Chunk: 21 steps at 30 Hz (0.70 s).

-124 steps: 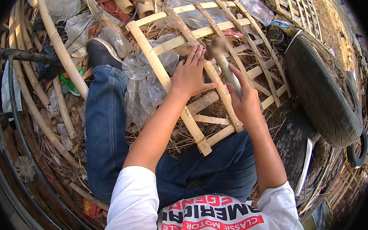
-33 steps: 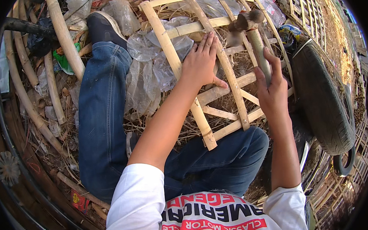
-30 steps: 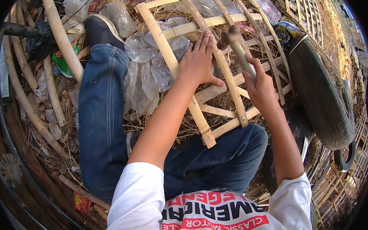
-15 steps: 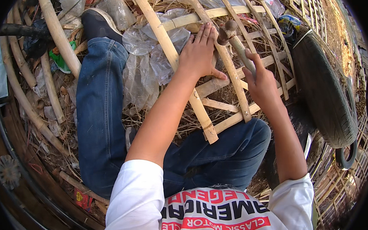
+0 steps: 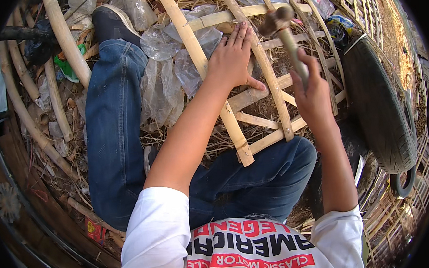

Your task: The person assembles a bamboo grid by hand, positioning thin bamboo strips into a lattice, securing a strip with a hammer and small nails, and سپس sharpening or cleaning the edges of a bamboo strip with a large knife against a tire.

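Note:
A lattice of split bamboo slats [image 5: 272, 87] lies in front of me, its near end by my bent knee. My left hand [image 5: 231, 54] rests flat on it with fingers stretched out, the tips against a long slat and the thumb spread toward a cross slat. In my right hand [image 5: 312, 86] is a hammer [image 5: 290, 48], held closed around the lower part of its light handle. The hammer head, smeared by motion, hangs above the lattice to the right of my left fingertips. Small nail heads dot the near part of the slats.
Black tyres [image 5: 377, 104] stand close on my right. Bamboo poles [image 5: 66, 37] and a dark curved metal rim [image 5: 10, 161] lie to the left. Clear plastic bags [image 5: 164, 83] and dry straw cover the ground under the lattice. More bamboo lattice [image 5: 361, 2] is at the far right.
My right hand and the hammer have moved a little to the right, and the hammer head has come off the long slat. My left hand stays in place on the lattice.

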Each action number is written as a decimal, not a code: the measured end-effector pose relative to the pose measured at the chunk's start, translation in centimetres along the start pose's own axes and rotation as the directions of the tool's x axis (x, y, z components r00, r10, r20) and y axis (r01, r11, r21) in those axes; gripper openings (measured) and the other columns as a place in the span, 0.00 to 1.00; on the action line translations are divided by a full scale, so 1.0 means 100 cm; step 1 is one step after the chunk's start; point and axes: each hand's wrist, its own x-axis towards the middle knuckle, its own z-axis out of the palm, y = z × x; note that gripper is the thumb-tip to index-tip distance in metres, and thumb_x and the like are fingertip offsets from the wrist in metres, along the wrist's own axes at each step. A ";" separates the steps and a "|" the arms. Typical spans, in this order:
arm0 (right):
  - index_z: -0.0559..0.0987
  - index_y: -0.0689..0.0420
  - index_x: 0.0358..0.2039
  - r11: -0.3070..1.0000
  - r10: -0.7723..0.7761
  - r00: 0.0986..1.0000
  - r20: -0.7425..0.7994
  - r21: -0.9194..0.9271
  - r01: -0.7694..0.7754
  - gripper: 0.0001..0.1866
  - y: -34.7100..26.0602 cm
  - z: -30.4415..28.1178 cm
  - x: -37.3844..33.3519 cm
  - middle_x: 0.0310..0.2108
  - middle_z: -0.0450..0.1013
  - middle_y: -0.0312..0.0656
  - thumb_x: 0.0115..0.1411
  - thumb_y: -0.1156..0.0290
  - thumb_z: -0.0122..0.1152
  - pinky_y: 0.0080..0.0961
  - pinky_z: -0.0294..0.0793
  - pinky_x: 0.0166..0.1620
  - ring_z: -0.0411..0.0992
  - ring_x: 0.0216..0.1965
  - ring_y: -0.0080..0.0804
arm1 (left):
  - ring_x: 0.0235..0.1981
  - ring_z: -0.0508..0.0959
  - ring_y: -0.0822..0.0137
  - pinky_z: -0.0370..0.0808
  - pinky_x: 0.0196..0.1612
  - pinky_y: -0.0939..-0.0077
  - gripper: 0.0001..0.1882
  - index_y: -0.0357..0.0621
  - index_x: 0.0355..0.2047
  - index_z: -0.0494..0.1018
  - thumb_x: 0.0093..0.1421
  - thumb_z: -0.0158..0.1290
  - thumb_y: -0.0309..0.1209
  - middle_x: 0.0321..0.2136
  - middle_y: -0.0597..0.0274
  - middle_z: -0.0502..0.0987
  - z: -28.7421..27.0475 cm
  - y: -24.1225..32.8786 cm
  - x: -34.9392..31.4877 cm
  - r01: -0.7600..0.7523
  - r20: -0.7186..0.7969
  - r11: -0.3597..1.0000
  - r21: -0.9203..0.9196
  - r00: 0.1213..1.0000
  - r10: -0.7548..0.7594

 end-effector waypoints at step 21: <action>0.66 0.54 0.56 0.998 0.060 0.989 0.132 -0.027 -0.057 0.20 -0.008 -0.022 0.013 0.27 0.74 0.60 0.63 0.74 0.53 0.38 0.72 0.35 0.76 0.30 0.54 | 0.69 0.49 0.56 0.54 0.67 0.60 0.78 0.30 0.66 0.44 0.23 0.61 0.72 0.68 0.47 0.45 -0.002 -0.002 -0.002 0.053 0.065 0.999 0.001 0.996 -0.053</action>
